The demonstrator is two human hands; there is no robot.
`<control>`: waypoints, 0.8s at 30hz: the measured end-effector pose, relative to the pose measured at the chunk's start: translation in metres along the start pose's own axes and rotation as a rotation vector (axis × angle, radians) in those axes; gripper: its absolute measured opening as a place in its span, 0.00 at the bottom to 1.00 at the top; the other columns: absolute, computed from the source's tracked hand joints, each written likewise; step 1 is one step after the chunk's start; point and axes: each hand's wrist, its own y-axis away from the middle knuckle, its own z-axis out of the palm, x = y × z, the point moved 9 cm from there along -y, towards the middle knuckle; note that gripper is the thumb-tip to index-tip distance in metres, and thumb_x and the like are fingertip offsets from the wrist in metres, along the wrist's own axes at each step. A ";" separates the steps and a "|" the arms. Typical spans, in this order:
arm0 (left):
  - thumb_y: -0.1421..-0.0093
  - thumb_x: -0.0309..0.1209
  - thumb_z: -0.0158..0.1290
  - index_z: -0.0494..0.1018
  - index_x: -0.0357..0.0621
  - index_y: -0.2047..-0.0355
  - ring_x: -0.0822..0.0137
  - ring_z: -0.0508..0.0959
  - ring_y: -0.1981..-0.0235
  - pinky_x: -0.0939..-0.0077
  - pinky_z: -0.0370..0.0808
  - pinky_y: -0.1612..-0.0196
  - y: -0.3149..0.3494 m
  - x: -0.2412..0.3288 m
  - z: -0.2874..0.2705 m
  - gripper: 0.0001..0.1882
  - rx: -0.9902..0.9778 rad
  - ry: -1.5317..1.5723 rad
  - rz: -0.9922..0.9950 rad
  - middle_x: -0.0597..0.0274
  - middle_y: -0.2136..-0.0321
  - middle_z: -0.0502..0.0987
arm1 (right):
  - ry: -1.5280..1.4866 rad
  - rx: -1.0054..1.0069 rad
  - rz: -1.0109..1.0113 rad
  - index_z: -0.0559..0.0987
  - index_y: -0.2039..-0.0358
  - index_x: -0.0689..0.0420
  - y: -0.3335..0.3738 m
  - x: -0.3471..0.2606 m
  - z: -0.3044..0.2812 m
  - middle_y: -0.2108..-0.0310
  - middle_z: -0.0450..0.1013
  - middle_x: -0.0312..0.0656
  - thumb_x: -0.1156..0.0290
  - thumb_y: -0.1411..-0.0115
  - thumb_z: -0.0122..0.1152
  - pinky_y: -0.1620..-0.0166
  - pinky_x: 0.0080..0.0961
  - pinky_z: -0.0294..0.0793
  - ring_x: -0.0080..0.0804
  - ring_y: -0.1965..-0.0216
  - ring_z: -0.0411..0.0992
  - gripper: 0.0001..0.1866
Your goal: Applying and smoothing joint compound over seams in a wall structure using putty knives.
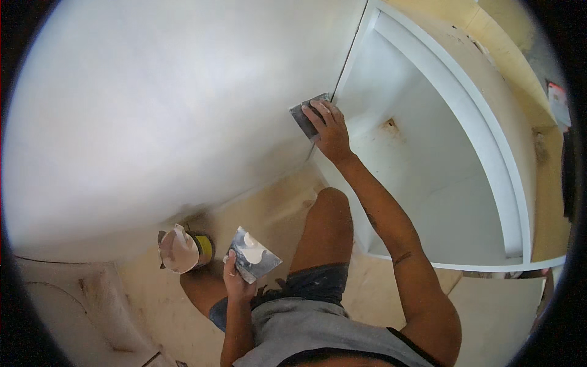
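My right hand (331, 130) is stretched forward, fingers spread over a dark, flat putty spreader (304, 121). That blade lies against the white wall, right by the narrow dark gap (353, 49) between wall and white cabinet. Lower down, my left hand (237, 278) grips a second putty knife (260, 269) with a grey blade. A lump of white filler (252, 251) sits on that blade, which is held face up. To the left of it stands a bucket (178, 252) with pinkish-white filler inside and a yellow patch on its side.
An open white cabinet (422, 153) fills the right side, with a small brown-stained hole (389, 126) in its inner panel. The white wall (153, 110) rises at the left. Under my bent legs is a dusty tan floor (263, 196). A pale board (501, 306) lies at lower right.
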 end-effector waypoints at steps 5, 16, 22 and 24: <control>0.31 0.50 0.45 0.68 0.44 0.44 0.56 0.81 0.56 0.57 0.83 0.63 -0.001 0.000 0.011 0.26 -0.016 -0.145 -0.030 0.56 0.53 0.78 | -0.022 -0.070 0.039 0.74 0.41 0.48 0.014 -0.021 0.002 0.42 0.67 0.41 0.81 0.53 0.63 0.35 0.44 0.61 0.45 0.38 0.63 0.36; 0.31 0.46 0.46 0.72 0.43 0.49 0.63 0.84 0.66 0.69 0.83 0.73 -0.008 0.035 0.151 0.21 -0.166 0.262 -0.072 0.58 0.62 0.81 | -1.104 0.022 -0.011 0.73 0.44 0.51 0.009 -0.183 -0.135 0.48 0.70 0.54 0.87 0.43 0.59 0.44 0.38 0.74 0.49 0.47 0.72 0.26; 0.31 0.49 0.46 0.69 0.37 0.46 0.57 0.85 0.70 0.67 0.84 0.77 0.008 0.051 0.129 0.27 -0.150 -0.141 0.108 0.54 0.61 0.82 | -0.385 -0.567 0.021 0.70 0.41 0.55 0.039 -0.164 -0.073 0.42 0.67 0.48 0.82 0.48 0.63 0.40 0.33 0.70 0.42 0.39 0.66 0.32; 0.31 0.49 0.46 0.65 0.38 0.41 0.52 0.83 0.59 0.55 0.85 0.66 0.010 0.050 0.136 0.29 -0.280 -0.061 0.066 0.49 0.53 0.79 | -0.811 -0.191 0.354 0.72 0.46 0.58 0.045 -0.122 -0.089 0.46 0.69 0.48 0.78 0.37 0.57 0.40 0.38 0.69 0.40 0.43 0.69 0.18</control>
